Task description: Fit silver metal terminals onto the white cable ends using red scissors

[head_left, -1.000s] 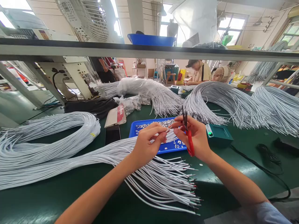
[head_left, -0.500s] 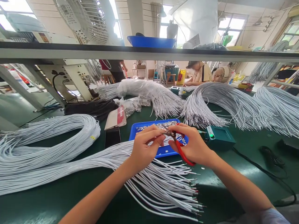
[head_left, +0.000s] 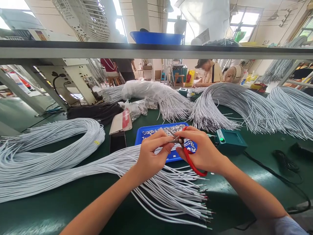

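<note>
Red-handled scissors (head_left: 192, 160) are held in my right hand (head_left: 206, 150), with the blades parted and pointing left. Their tips reach the fingertips of my left hand (head_left: 154, 151), which is closed in a pinch; what it pinches is too small and hidden to make out. Below both hands lies a blue tray (head_left: 174, 159) holding many small shiny metal pieces. A bundle of white cables (head_left: 168, 195) runs from the left under my left hand, its stripped ends fanning out toward the lower right.
A coiled cable bundle (head_left: 95, 133) lies left, near a dark phone (head_left: 117, 142) and a paper booklet (head_left: 121, 121). To the right sits a green device (head_left: 231, 142) with a lit lamp. More cable bundles (head_left: 215, 98) line the back under a shelf (head_left: 156, 51); a person (head_left: 210, 71) sits beyond.
The scissor blades have opened wider, and the red handle has swung slightly down and right. Both hands stay almost in place; the view has shifted a little.
</note>
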Demonstrator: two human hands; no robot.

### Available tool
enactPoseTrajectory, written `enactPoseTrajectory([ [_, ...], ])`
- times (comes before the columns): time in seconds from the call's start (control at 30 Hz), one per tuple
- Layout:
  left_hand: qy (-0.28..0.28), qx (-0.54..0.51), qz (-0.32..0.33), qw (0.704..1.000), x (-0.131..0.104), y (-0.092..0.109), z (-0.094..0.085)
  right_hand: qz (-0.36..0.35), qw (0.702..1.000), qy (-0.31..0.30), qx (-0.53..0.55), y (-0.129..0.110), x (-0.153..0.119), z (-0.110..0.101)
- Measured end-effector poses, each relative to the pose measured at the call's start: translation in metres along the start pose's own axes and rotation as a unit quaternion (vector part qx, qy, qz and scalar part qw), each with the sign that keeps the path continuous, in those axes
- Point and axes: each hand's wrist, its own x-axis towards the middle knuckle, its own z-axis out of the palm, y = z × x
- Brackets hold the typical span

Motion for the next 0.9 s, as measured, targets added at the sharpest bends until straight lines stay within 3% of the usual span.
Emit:
enactPoseTrajectory([
  [0.17,-0.006,-0.022,-0.014,1.0,0.001,0.005,-0.001,0.024,1.0,-0.005,0.019,0.003,0.001,-0.001],
  [0.37,0.126,-0.072,-0.109,0.983,0.009,0.0,-0.012,0.094,0.995,0.025,0.012,0.017,0.011,-0.012],
  [0.47,0.087,-0.083,-0.122,0.985,0.011,0.002,-0.012,0.066,0.99,0.081,0.09,0.012,0.007,-0.012],
  [0.63,0.006,-0.021,-0.085,0.996,0.005,0.01,-0.004,0.014,0.973,0.167,0.161,-0.005,-0.008,-0.002],
  [0.9,-0.036,-0.02,-0.094,0.995,0.0,0.008,0.002,0.017,0.98,0.112,0.164,-0.002,-0.009,0.003],
])
